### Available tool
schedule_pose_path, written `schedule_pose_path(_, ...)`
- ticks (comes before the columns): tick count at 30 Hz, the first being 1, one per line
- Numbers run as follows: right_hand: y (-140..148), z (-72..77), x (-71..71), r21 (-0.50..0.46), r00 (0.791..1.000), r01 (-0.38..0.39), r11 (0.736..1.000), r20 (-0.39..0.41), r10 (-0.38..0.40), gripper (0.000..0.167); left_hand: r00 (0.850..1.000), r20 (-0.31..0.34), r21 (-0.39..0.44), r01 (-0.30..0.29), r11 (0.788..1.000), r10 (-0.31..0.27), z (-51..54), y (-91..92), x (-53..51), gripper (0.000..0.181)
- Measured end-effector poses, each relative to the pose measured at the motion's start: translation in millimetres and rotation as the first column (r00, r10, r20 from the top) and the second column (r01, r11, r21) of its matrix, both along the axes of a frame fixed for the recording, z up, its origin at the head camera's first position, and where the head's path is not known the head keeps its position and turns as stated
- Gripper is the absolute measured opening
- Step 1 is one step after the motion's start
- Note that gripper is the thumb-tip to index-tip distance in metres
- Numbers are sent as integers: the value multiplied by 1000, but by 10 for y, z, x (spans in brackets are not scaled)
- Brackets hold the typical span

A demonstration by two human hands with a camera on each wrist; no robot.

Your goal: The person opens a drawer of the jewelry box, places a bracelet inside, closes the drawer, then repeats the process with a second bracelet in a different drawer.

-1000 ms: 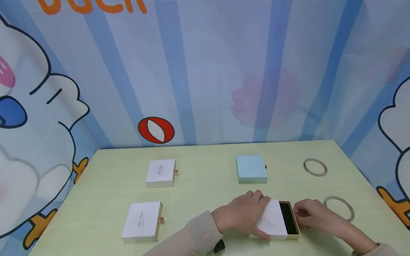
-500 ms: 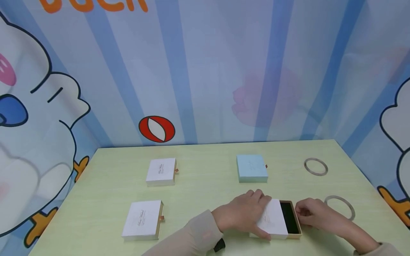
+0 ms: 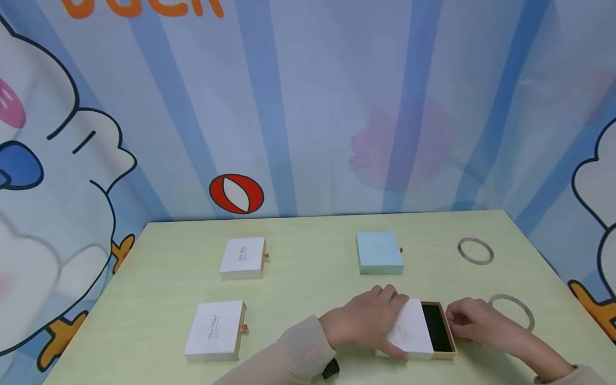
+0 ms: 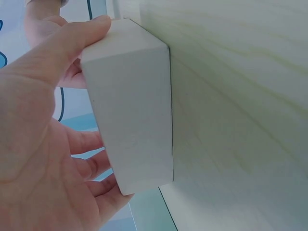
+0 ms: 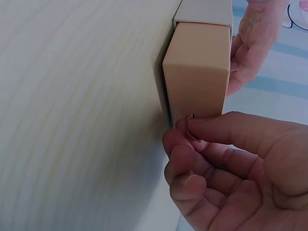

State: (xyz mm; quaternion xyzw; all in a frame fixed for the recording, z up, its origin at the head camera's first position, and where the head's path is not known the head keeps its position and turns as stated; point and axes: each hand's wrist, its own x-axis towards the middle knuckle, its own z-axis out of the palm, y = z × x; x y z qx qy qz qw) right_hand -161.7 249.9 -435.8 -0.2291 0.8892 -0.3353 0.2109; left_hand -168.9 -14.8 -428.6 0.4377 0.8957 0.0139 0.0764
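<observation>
My left hand [image 3: 366,322] holds the white sleeve [image 3: 412,331] of a flat gift box, thumb on the near side and fingers across to the far side. Out of the sleeve's right end juts a tan-edged drawer [image 3: 439,327] with a dark lining, partly pulled out. At the drawer's right end, my right hand [image 3: 481,324] pinches a small ribbon tab [image 5: 192,129] between thumb and forefinger, as the right wrist view shows. A grey bangle [image 3: 529,315] lies just behind the right hand, which hides part of it. The sleeve's plain side wall [image 4: 132,120] fills the left wrist view.
A light blue box [image 3: 380,253] with a small tab stands behind the held box. Two white boxes, one far [image 3: 243,259] and one near [image 3: 214,330], are at the left. Another bangle [image 3: 490,252] lies at the back right. A printed curtain [image 3: 317,107] closes off the table's back.
The drawer has slid slightly farther right out of the sleeve, with the right hand moving along. My left hand and the sleeve stay nearly in place.
</observation>
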Motion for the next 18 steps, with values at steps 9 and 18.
schedule_pose_path(9,33,1,-8,-14,1000,-7,1000,0,7,18,1000,3,-3,-9,1000,9,-1,0,-3,101)
schedule_pose_path(18,67,3,-13,-18,1000,-12,1000,6,12,18,1000,5,2,-1,1000,1,-7,0,-15,100)
